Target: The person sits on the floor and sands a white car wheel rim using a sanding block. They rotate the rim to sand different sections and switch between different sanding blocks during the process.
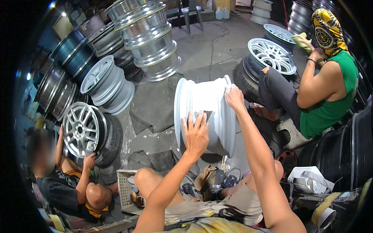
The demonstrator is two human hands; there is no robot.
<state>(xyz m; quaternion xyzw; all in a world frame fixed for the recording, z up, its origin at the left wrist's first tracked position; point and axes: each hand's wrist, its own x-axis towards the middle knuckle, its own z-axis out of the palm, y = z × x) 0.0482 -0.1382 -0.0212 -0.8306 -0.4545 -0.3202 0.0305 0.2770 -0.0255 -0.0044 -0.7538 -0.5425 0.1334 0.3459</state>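
Observation:
A pale grey-white wheel rim [223, 136] stands on its tread side in front of my knees, its barrel facing me and brightly lit on top. My left hand [196, 134] lies on the barrel with fingers stretched and spread. A small dark patch shows beside those fingers; I cannot tell whether it is shadow or a thin sheet. At the right flange, my right hand [234, 97] is closed over the rim's edge, fingers curled. Whatever may lie under its fingertips is hidden.
Stacked rims [153, 46] rise at the back left. One co-worker at left handles a silver spoked wheel [80, 129] by a tire; another, in a green top [330, 93], sits right near a white rim [272, 56]. A plastic crate [126, 192] stands by my left knee.

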